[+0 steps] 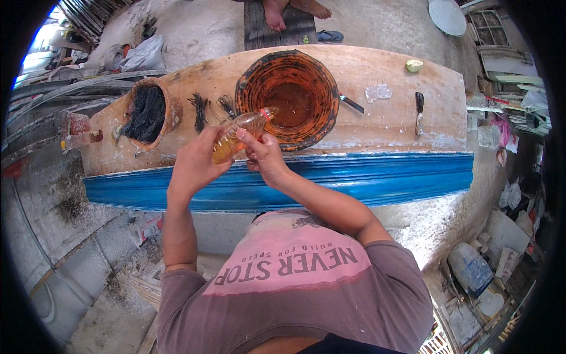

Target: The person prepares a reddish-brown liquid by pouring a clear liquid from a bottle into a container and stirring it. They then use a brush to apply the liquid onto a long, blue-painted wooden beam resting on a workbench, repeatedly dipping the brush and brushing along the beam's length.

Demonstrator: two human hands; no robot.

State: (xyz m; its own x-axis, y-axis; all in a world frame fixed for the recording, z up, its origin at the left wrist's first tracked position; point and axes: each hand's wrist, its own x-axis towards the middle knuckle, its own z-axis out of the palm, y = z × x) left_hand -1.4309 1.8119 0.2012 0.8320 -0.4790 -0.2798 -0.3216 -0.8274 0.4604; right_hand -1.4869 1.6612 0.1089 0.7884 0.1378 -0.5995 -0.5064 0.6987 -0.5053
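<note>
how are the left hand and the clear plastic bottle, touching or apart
Touching: the head view shows the left hand gripping the clear plastic bottle near its base end, fingers and thumb against it.

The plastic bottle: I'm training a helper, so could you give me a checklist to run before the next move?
1. Bottle held: ok, left hand and right hand both grip it.
2. Liquid inside: ok, yellowish.
3. Cap off: cannot tell.
4. Basin open side up on the wooden surface: ok.
5. Black-handled tool well clear of the basin: not ok, it lies close by its right side.
</note>
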